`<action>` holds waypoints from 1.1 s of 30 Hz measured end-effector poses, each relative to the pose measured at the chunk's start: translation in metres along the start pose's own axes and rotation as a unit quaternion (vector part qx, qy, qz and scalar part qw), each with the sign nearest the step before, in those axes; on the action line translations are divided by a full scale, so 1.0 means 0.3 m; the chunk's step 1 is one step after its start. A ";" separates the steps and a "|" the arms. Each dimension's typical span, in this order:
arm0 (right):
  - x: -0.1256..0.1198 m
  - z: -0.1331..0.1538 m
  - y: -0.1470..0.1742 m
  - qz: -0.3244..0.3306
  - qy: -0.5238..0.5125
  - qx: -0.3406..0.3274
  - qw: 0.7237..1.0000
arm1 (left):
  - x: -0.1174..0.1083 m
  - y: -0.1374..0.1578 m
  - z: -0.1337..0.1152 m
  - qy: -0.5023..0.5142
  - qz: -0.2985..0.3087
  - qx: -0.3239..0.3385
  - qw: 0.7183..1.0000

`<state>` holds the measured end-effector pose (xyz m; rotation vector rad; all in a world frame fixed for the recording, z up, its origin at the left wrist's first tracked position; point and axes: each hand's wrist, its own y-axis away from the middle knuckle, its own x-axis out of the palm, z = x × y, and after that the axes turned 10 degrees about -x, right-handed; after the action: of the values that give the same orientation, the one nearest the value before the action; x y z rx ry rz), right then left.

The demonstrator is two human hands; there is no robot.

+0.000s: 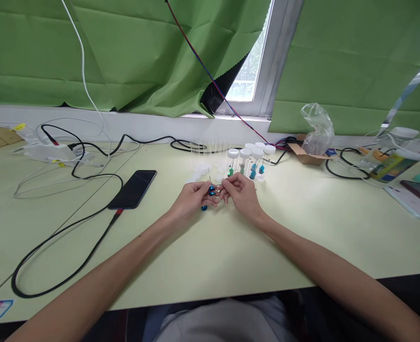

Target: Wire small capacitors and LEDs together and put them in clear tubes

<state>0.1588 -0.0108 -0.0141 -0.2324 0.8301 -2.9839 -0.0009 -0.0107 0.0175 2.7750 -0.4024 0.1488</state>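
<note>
Near the middle of the table my left hand [193, 196] pinches a small shiny blue piece [212, 190], from which a thin metal stem points up. My right hand [241, 194] is close beside it, thumb and fingers pinched on what looks like a thin wire; its far end is too small to make out. Under my left fingers another round blue piece [204, 208] shows in part. Just beyond the hands stand several clear tubes with white caps [233, 153], holding green, grey and blue pieces on thin stems.
Clear open tubes [210, 146] and loose white caps [203, 169] lie behind my hands. To the left is a phone [133, 189] on a black cable [99, 247], near a white power strip [53, 152]. A cardboard box [308, 154] with a plastic bag [317, 130] sits back right.
</note>
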 end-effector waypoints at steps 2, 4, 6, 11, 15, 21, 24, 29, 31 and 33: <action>0.001 0.001 -0.001 0.000 -0.002 0.000 1.000 | 0.001 0.001 -0.002 -0.001 0.001 -0.001 1.000; 0.001 0.002 -0.001 0.001 -0.005 0.000 1.000 | 0.003 0.001 -0.004 -0.004 -0.001 -0.003 1.000; 0.000 0.003 -0.001 0.002 -0.008 -0.001 1.000 | 0.003 0.001 -0.005 -0.006 -0.003 -0.003 1.000; 0.001 0.008 0.000 0.000 -0.022 0.005 1.000 | 0.003 0.001 -0.002 -0.003 -0.001 0.001 1.000; 0.005 0.012 0.000 -0.006 -0.029 0.016 0.999 | 0.003 0.000 0.001 -0.003 0.000 0.003 1.000; 0.008 0.017 0.000 -0.010 -0.036 0.021 0.999 | -0.002 -0.003 0.004 -0.007 0.003 0.010 1.000; 0.009 0.019 -0.001 -0.012 -0.043 0.031 0.999 | -0.005 -0.005 0.006 -0.007 0.003 0.008 1.000; 0.008 0.020 -0.003 -0.017 -0.058 0.052 0.997 | -0.013 -0.014 0.014 -0.009 0.004 0.013 1.000; 0.007 0.021 -0.003 -0.017 -0.057 0.052 0.997 | -0.017 -0.018 0.018 -0.017 0.005 0.018 1.000; 0.008 0.022 -0.002 -0.016 -0.051 0.043 0.998 | -0.020 -0.021 0.022 -0.029 0.005 0.026 0.999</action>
<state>0.1575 -0.0136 -0.0079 -0.3945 0.6935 -2.9992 -0.0045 -0.0057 0.0086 2.8344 -0.4319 0.0828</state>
